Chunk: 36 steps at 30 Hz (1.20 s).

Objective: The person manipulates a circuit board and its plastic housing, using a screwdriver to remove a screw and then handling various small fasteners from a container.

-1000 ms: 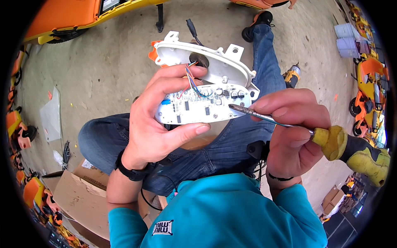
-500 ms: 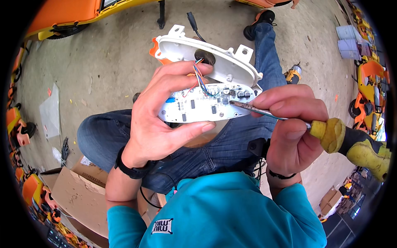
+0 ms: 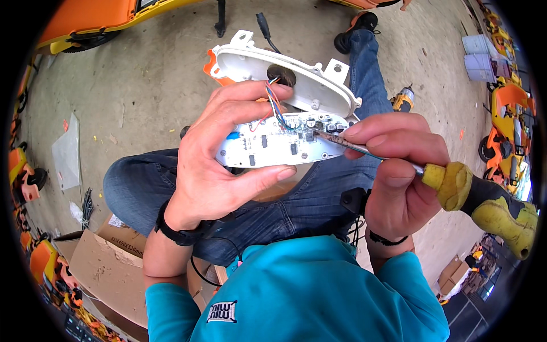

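Probing seems the present step: the right hand pinches the screwdriver, tip at the circuit board (contact is unclear), which the left hand clasps; next move needs steadiness.

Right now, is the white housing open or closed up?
Open: the white housing shows its hollow inside, and the circuit board is out, held in the left hand.
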Available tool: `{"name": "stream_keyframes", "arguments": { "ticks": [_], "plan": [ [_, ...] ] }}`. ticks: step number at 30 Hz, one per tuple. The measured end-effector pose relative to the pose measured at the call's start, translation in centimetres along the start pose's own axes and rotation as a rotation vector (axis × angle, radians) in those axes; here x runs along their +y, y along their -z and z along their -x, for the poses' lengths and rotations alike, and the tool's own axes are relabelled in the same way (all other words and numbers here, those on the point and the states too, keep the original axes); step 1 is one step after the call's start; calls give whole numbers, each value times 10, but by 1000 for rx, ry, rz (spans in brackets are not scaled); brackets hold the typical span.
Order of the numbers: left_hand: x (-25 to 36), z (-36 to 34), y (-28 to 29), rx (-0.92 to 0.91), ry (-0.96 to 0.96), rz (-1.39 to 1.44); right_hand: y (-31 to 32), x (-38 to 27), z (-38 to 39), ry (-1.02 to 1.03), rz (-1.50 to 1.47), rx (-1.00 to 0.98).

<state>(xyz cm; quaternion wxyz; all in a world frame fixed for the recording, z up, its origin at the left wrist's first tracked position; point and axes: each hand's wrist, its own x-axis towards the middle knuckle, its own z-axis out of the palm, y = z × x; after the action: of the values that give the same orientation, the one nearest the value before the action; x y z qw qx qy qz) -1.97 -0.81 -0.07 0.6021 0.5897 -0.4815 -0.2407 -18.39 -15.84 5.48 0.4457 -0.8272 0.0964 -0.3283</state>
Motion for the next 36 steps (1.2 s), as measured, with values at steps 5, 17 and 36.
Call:
{"name": "stream_keyframes", "arguments": {
  "ticks": [5, 17, 36],
  "plan": [
    [0, 0, -1, 5, 12, 10, 3, 2, 1, 15, -5, -33],
    [0, 0, -1, 3, 6, 11, 0, 0, 3, -29, -24, 15],
    [1, 0, 0, 3, 19, -69, 3, 2, 5, -38, 4, 21]
  ]
}}
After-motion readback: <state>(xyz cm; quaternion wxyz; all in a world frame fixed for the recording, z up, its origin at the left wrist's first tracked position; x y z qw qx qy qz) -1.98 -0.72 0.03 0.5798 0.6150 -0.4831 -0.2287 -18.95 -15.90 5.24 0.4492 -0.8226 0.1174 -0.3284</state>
